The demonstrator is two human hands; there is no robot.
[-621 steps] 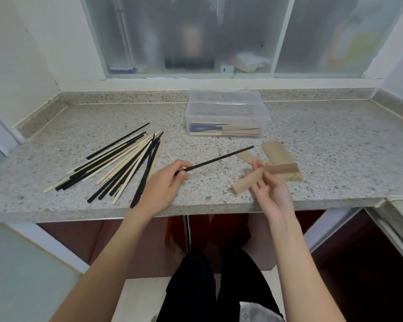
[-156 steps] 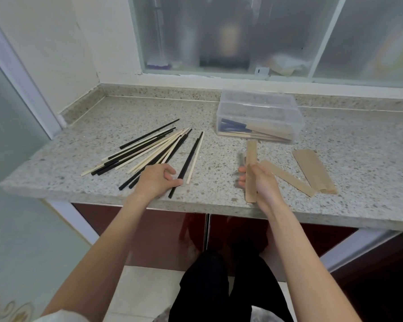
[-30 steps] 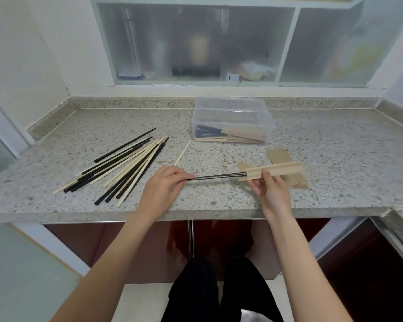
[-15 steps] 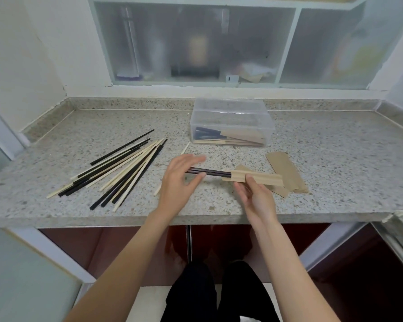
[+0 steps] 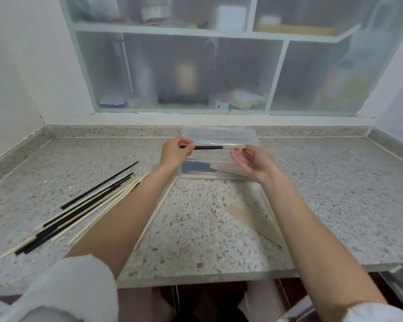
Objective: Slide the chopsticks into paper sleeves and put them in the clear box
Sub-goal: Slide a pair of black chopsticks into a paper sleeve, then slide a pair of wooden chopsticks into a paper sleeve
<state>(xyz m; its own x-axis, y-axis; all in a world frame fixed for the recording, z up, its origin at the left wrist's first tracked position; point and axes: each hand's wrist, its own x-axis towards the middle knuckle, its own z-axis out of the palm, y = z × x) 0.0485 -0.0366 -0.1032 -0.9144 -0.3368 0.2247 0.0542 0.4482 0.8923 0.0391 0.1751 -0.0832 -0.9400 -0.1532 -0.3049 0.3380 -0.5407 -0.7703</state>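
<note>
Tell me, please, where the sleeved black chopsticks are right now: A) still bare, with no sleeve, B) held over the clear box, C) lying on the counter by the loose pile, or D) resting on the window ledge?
B: the left hand pinches the black end of the chopsticks, sleeve at the other end, above the box.

Two bare forearms reach in from the lower edge. The left hand (image 5: pixel 173 152) and right hand (image 5: pixel 254 162) wear no gloves, rings or watches. Pale grey-white sleeves (pushed up above the elbows) show at 7 and 5 o'clock. Dark trousers sit at 6 o'clock.
</note>
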